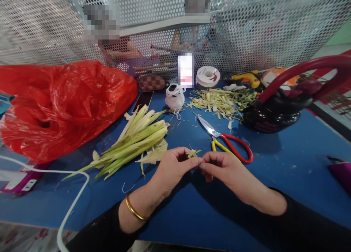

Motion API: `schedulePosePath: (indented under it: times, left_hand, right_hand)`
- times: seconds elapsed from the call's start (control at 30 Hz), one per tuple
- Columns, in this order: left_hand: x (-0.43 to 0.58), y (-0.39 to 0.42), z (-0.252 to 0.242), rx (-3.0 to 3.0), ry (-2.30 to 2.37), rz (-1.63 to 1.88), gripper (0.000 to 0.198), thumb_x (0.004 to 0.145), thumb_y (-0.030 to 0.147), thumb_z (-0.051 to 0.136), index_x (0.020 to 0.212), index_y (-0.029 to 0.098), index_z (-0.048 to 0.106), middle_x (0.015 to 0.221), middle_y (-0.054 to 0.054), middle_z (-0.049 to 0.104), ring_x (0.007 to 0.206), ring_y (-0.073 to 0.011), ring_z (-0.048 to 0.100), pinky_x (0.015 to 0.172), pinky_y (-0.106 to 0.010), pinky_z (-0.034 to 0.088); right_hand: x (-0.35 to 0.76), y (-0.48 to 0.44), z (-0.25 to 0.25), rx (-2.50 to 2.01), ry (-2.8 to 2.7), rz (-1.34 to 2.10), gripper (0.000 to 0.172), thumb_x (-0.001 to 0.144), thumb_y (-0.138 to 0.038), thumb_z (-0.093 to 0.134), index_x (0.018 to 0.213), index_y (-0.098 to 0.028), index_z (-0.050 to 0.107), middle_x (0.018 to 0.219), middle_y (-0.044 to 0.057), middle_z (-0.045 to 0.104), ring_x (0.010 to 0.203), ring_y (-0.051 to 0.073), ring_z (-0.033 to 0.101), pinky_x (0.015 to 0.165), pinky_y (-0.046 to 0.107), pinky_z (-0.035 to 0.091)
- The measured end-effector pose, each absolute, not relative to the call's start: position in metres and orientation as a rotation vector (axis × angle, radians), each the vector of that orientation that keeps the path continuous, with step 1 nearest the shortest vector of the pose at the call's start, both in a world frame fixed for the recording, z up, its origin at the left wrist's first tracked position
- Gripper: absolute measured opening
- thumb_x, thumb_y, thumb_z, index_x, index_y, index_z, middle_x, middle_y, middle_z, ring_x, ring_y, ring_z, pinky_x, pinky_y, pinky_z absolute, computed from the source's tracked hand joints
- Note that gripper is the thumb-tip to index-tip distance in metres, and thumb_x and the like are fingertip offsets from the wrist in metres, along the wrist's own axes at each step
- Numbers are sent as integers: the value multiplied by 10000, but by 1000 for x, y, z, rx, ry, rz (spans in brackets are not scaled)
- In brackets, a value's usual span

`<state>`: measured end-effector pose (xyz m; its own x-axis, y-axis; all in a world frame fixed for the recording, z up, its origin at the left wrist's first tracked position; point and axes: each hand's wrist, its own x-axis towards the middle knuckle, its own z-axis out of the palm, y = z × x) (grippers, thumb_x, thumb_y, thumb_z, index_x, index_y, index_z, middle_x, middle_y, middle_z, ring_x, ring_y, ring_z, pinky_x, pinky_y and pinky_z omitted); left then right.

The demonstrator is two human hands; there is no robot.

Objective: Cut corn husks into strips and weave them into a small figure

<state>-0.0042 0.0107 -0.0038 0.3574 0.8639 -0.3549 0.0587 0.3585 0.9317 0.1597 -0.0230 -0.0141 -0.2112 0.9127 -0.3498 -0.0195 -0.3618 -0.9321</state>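
My left hand (174,169) is closed on a small bundle of green husk strips (192,153), whose tips stick out above the thumb. Touching it at the fingertips is my right hand (221,166), pinched closed; what sits between its fingers is too small to make out. Just beyond the right hand lie scissors (216,134) with one red and one yellow handle, their blades apart. A pile of pale green corn husks (134,142) lies to the left of my hands. White string (175,97) stands wound up behind, with loose ends trailing on the blue table (175,215).
A large red plastic bag (68,105) fills the left, near a white cable (74,204). Husk trimmings (222,102) lie at the back, beside a black pot-like object with a red handle (271,115). A ribbon spool (207,77), phone (143,101) and yellow glue gun (248,78) line the mesh screen (246,36).
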Motion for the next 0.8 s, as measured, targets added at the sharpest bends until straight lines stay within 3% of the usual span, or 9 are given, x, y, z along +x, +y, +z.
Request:
schedulePosePath:
  times: [0.63, 0.73, 0.8]
  left_hand:
    - [-12, 19, -5, 992, 1247, 911, 253, 700, 348, 759, 603, 169, 609, 563, 28, 567, 572, -99, 484, 609, -253, 377]
    - [-14, 21, -5, 953, 1260, 929, 255, 690, 356, 766, 612, 170, 609, 573, 30, 577, 573, -98, 498, 608, -248, 386]
    - [-14, 22, -6, 940, 1264, 945, 269, 684, 365, 772, 607, 169, 605, 568, 32, 575, 568, -96, 501, 604, -244, 393]
  right_hand:
    - [164, -25, -7, -1369, -1114, 1578, 191, 744, -354, 706, 651, -200, 641, 624, -10, 609, 531, 119, 564, 546, 270, 439]
    - [171, -23, -3, -1438, -1342, 1401, 210, 823, -374, 619, 691, -210, 625, 655, 0, 611, 563, 137, 583, 557, 275, 460]
    - [181, -21, -1, -1541, -1628, 1059, 178, 872, -347, 547, 786, -214, 627, 743, 25, 638, 642, 166, 604, 597, 290, 471]
